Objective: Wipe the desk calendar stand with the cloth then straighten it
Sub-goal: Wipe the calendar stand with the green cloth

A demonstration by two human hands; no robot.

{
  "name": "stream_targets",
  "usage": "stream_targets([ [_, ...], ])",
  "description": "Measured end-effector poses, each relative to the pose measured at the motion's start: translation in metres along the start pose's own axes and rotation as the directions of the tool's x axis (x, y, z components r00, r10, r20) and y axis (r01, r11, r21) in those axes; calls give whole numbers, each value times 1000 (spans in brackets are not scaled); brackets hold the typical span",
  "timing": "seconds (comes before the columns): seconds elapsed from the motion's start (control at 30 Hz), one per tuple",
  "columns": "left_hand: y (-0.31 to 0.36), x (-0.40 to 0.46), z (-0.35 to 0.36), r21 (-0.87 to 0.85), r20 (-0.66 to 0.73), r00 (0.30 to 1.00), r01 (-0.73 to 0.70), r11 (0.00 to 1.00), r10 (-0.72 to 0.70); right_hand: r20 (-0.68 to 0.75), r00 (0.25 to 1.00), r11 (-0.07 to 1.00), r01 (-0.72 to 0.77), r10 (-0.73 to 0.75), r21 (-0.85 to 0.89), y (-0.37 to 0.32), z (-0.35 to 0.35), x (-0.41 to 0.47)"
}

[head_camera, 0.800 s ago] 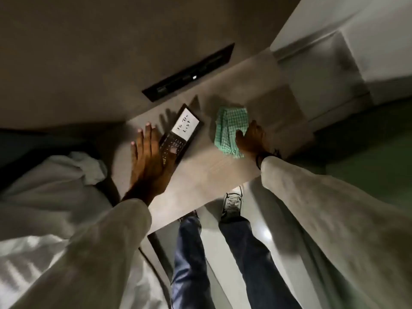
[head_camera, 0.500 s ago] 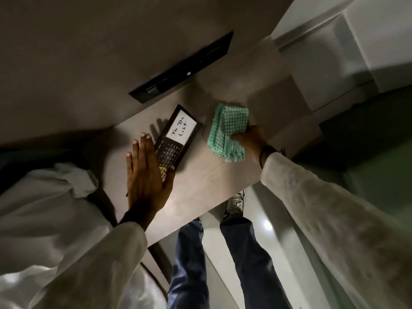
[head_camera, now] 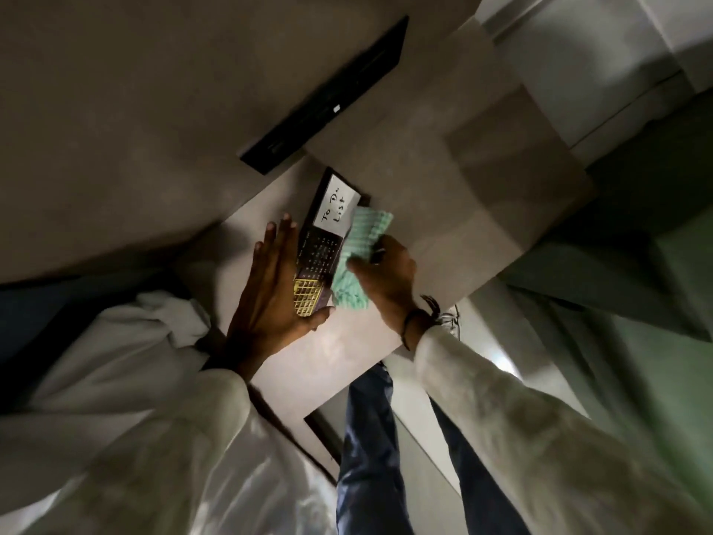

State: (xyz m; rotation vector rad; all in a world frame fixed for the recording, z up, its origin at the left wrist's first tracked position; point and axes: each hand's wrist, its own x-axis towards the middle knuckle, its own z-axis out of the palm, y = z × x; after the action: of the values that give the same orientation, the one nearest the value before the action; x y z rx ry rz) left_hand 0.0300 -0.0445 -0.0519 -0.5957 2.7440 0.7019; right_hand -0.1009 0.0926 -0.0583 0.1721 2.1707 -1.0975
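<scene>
The wiping seems only at its start: the right hand (head_camera: 386, 276) grips the cloth (head_camera: 357, 256) against the calendar stand (head_camera: 322, 249), the left hand (head_camera: 270, 287) lies flat and open beside it, straightening remains.

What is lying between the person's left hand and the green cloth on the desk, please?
The desk calendar stand lies between them in the head view: the left hand is against its left edge, and the cloth, held by the right hand, meets its right edge.

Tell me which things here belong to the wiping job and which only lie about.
In the job: calendar stand, cloth, left hand steadying the stand, right hand holding the cloth.
Lying about: black wall panel, desk as support only.
</scene>
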Motion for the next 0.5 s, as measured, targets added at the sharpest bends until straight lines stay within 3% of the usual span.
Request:
stream_targets([
  [0.07,3,0,2,19,1,999,-36,999,36,-8,999,997,48,-48,-59,-8,15,3],
  [0.2,-4,-5,13,-27,-56,997,-56,998,54,-4,1000,997,-19,19,-73,-1,33,9],
  [0.37,-6,-4,16,28,-116,989,-92,995,95,69,996,998,-64,62,23,-2,35,8],
  [0.5,-7,-2,14,83,-109,986,-116,990,125,20,997,991,-77,75,108,-1,42,-2],
])
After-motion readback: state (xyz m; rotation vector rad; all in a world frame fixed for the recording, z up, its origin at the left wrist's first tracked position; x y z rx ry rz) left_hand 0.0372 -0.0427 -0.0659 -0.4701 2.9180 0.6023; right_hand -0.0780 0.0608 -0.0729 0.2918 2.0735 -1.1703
